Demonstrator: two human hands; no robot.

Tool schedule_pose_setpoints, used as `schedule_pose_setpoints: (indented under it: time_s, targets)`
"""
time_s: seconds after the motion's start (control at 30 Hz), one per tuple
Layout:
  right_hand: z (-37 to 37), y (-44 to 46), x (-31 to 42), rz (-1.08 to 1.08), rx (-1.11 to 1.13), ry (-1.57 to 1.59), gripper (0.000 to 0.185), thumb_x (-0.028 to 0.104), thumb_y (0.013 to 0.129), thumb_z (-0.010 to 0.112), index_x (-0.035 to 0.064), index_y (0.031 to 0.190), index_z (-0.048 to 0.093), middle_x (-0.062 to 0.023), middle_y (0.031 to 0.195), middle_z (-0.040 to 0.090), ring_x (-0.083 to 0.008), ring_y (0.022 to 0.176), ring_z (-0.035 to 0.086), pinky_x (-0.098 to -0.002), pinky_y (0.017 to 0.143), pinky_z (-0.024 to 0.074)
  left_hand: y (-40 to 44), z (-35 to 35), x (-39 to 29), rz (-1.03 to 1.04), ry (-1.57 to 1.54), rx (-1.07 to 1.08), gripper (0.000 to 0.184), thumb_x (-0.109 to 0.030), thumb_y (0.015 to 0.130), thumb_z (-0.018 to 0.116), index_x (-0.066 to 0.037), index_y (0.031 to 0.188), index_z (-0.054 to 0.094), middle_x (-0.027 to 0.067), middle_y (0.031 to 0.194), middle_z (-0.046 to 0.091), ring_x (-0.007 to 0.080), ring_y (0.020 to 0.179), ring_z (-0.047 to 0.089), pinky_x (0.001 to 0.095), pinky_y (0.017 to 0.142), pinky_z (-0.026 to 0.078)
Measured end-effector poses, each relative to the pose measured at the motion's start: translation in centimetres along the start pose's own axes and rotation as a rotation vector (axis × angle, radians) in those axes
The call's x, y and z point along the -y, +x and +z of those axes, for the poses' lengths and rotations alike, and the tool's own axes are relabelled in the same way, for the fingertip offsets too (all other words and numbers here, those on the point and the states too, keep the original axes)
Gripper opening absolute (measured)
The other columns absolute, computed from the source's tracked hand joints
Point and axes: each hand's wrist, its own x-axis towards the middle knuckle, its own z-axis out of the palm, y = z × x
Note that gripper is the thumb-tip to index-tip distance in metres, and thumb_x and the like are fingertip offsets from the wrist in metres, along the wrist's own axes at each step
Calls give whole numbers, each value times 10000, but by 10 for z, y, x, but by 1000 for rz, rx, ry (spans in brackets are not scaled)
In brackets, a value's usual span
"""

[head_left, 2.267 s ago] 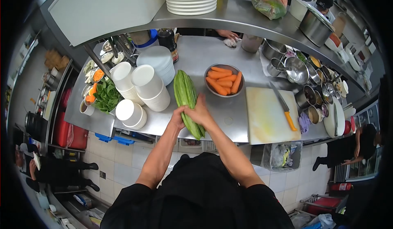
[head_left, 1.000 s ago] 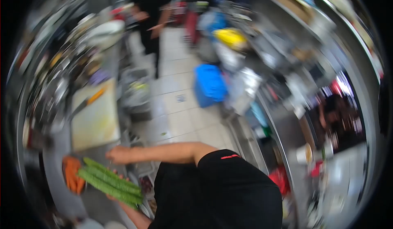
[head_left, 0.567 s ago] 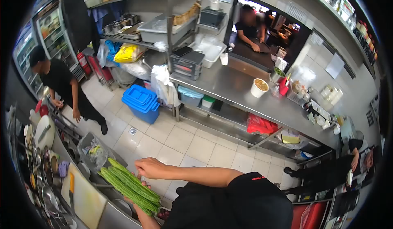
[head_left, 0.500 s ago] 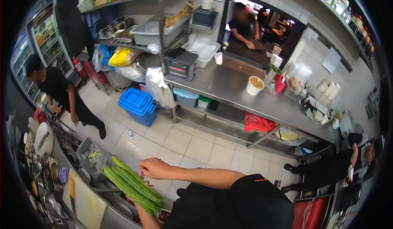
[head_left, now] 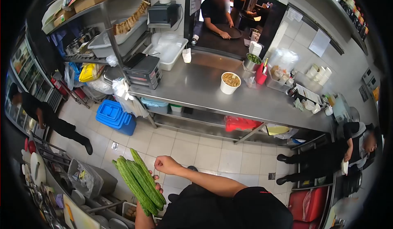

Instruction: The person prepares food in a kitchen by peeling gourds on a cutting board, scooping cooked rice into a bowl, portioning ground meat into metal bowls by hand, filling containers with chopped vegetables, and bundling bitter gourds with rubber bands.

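Several long, green, bumpy gourds (head_left: 139, 182), which look like bitter gourds, lie bundled together at the lower left. My left hand (head_left: 157, 183) is wrapped round them from below; only its fingertips show past their right side, and the gourds cover the rest. Just right of the bundle, my right hand (head_left: 167, 165) is curled into a fist, with nothing seen sticking out of it. A small gap separates it from the gourds.
A steel counter (head_left: 196, 92) carries a tub of food (head_left: 230, 83). A blue bin (head_left: 116, 117) stands on the tiled floor. At lower left are a lined waste bin (head_left: 86, 178) and a cutting board (head_left: 80, 214). People stand left (head_left: 51, 120), right (head_left: 323, 161) and beyond the hatch (head_left: 213, 14).
My view has swung left and up. The gourds have tipped more upright in my left hand. The person at the hatch now holds a round tray flat; the person at left has turned.
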Motion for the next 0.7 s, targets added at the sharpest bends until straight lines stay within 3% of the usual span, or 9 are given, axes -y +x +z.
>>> schedule_pose_setpoints:
  time_s: [0.13,0.3,0.4,0.43,0.5,0.6,0.63,0.67,0.7]
  targets:
    - [-26,5,-34,127,50,191,121,93,831,584,6,912,604,-100,741,640,-193,692,614,-330,663,490,39,-10,10,-140,-13,-95,576,-436,937,448,-70,1370,345,153,1193,496,340,899,596,532,763,484]
    - [-42,3,-70,-96,180,-240,140,48,860,502,-20,956,577,-131,848,635,-250,779,637,-398,699,499,68,4,14,-212,82,-282,803,-602,755,555,-22,1297,435,157,1097,556,372,825,582,522,732,480]
    - [-52,15,-80,546,444,674,109,65,827,514,15,897,580,-108,856,622,-266,766,629,-419,712,507,80,17,11,-249,106,-346,766,-582,775,512,1,1270,462,166,1055,572,386,800,588,531,690,486]
    - [-55,20,-83,859,355,1057,84,121,789,533,44,809,563,-94,794,605,-268,735,617,-410,713,514,80,16,9,-257,138,-329,766,-594,790,505,-4,1277,455,160,1057,575,393,803,592,538,690,485]
    - [-69,32,-98,941,492,1306,159,176,759,529,51,662,511,-122,658,554,-289,692,606,-412,681,514,75,22,4,-309,162,-541,692,-574,821,444,0,1201,509,169,961,597,399,725,596,527,635,485]
    - [-92,41,-68,950,204,1430,226,181,836,521,-41,865,551,-46,567,461,-197,475,471,-326,490,442,86,58,2,-346,384,-915,604,-493,852,381,28,1083,579,188,803,622,354,604,610,464,545,500]
    - [-101,45,-45,967,94,1413,269,183,861,518,-72,933,564,-20,537,430,-167,403,426,-297,426,418,84,46,-8,-412,256,-878,604,-492,855,380,36,1074,576,191,808,623,358,607,614,487,571,513]
    - [-108,50,-70,817,315,1636,410,190,860,498,-150,1090,502,46,531,366,-81,396,343,-244,400,330,82,42,-18,-445,202,-829,587,-439,795,468,50,1107,562,194,854,627,364,669,628,493,622,534]
    - [-124,56,-49,812,385,1629,535,198,833,500,-185,1198,418,65,534,351,-60,400,288,-241,407,273,73,34,-29,-445,82,-514,743,-260,591,627,62,1248,500,224,985,611,365,834,620,455,766,525]
